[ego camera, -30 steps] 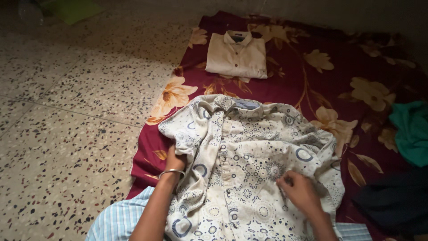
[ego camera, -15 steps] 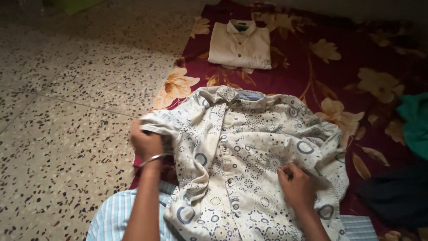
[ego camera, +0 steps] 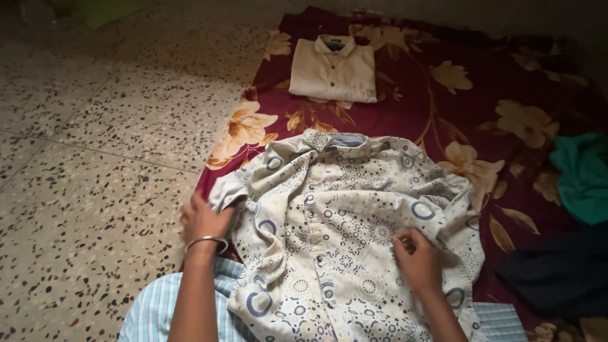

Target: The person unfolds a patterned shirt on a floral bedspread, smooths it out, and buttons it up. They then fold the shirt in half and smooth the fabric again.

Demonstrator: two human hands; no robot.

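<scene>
A cream shirt with a blue circle pattern lies face up, collar away from me, on a maroon floral sheet. My left hand, with a metal bangle on the wrist, grips the shirt's left sleeve at the sheet's left edge. My right hand pinches the shirt's front fabric on the right side. The shirt's lower part drapes over my lap.
A folded cream shirt lies at the far end of the sheet. A teal cloth and a dark cloth sit at the right. Speckled terrazzo floor spreads to the left. Light blue striped fabric covers my knees.
My left hand pulled the left sleeve outward to the left, then lowered it toward the floor, spreading the shirt. My right hand stayed pinching the front fabric.
</scene>
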